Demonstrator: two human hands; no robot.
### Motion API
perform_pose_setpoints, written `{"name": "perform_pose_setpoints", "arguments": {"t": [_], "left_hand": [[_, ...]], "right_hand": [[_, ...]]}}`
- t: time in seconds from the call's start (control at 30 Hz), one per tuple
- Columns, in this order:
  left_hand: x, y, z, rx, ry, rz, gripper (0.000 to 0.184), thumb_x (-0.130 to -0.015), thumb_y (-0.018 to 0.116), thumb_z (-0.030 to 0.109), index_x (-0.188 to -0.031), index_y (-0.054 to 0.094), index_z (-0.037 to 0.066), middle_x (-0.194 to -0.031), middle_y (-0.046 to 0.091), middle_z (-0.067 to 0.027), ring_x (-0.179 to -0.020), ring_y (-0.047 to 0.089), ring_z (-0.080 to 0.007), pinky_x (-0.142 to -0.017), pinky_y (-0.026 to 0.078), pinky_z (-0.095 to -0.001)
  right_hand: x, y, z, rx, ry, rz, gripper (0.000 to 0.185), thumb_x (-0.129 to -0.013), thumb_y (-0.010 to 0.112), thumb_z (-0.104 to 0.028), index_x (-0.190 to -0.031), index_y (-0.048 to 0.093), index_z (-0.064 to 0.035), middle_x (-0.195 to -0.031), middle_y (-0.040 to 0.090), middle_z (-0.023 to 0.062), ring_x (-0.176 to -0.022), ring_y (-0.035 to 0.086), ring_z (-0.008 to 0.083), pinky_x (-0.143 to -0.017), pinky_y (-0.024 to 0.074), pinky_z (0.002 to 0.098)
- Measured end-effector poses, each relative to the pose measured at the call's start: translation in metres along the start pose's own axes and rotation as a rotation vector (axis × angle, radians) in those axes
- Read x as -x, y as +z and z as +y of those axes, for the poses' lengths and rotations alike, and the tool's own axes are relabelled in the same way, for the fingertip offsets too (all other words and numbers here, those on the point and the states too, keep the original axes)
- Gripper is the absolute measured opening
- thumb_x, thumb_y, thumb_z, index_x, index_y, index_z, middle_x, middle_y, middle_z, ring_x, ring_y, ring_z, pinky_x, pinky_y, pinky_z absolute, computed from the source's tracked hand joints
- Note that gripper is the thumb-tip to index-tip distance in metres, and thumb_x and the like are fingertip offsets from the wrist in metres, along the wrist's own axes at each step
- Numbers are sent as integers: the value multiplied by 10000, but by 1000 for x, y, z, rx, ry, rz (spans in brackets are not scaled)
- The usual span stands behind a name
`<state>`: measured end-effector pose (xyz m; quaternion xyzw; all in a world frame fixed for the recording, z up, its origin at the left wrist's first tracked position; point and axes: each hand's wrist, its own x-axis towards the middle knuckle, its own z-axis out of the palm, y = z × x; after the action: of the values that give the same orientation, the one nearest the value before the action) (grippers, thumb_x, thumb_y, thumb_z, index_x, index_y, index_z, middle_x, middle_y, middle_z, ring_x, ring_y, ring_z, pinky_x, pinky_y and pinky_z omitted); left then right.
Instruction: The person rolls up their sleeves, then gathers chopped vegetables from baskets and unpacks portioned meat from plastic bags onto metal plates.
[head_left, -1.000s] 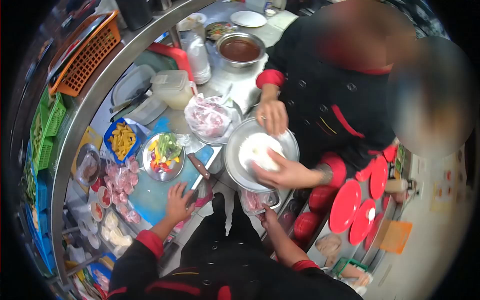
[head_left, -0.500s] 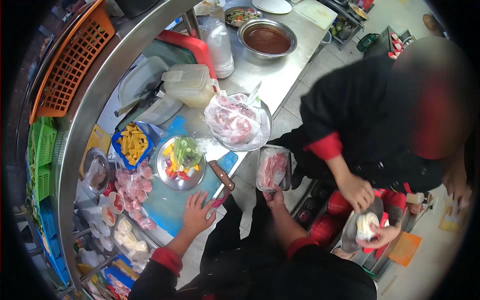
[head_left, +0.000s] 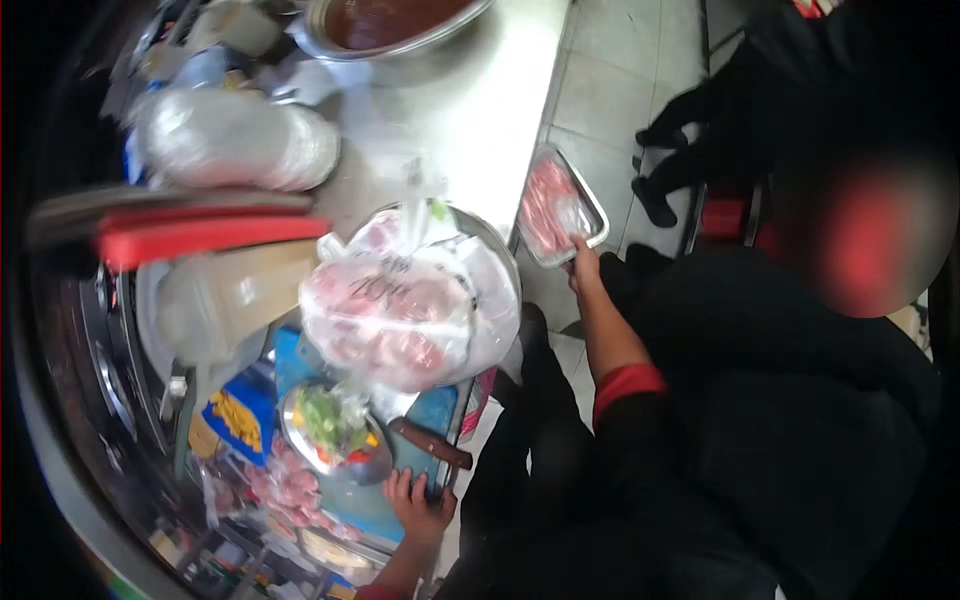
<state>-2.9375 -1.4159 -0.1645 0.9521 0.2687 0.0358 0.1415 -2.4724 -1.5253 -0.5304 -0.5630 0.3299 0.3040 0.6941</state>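
Observation:
My right hand [head_left: 584, 265] grips the near end of a metal tray of raw meat [head_left: 555, 208], held out past the counter's edge above the floor. Clear wrap or plastic seems to lie over part of the meat. My left hand [head_left: 418, 503] rests on the edge of the blue cutting board [head_left: 372, 510] with its fingers spread, holding nothing. Just beyond its fingertips lies a knife with a brown wooden handle [head_left: 432, 443]; its blade is largely hidden. Beside that hand, a metal bowl [head_left: 372, 470] holds cut peppers and a bagged green vegetable [head_left: 325, 420].
A large plastic bag of meat [head_left: 390, 315] fills a metal bowl [head_left: 508, 270] at the counter's edge. Farther off stand a bowl of red-brown sauce [head_left: 400, 22] and a stack of clear lids or containers [head_left: 235, 138]. A person in black [head_left: 760, 360] stands close on the right.
My view has swung toward the far end of the counter. My right hand has carried the meat tray forward. My left hand stays on the board. The other person's hands are out of sight.

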Motion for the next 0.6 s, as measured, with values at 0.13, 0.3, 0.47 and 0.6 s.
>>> {"name": "perform_pose_setpoints", "arguments": {"t": [0.13,0.3,0.47,0.6], "left_hand": [[11,5,-8,-65,38,-82,720,-763,741,275,-1364,389,92,-1421,370,-195,-1319,344,-467,-1052,287,-652],[24,11,-17,-158,85,-94,740,-746,753,301,-1346,389,67,-1408,368,-232,-1320,349,-472,-1056,292,-657],[17,9,-17,-121,51,-118,769,-695,796,349,-1315,412,105,-1366,404,-200,-1275,395,-446,-1030,323,-637],[16,14,-17,-122,45,-84,686,-716,778,334,-1275,441,124,-1334,431,-189,-1241,422,-431,-1010,336,-617]], "right_hand": [[-40,45,-14,53,-45,-107,472,-838,675,-307,-1213,592,-33,-1029,658,92,-842,637,210,-708,509,356],[-108,111,2,251,-132,-253,384,-821,681,-302,-1037,674,15,-933,680,103,-837,651,224,-735,521,354],[-145,172,37,425,-208,-352,395,-825,669,-333,-1004,694,18,-936,701,169,-865,674,277,-796,521,373],[-160,204,51,960,-354,-167,429,-855,619,-338,-1116,681,-3,-1083,674,271,-1019,659,395,-877,517,430]]}}
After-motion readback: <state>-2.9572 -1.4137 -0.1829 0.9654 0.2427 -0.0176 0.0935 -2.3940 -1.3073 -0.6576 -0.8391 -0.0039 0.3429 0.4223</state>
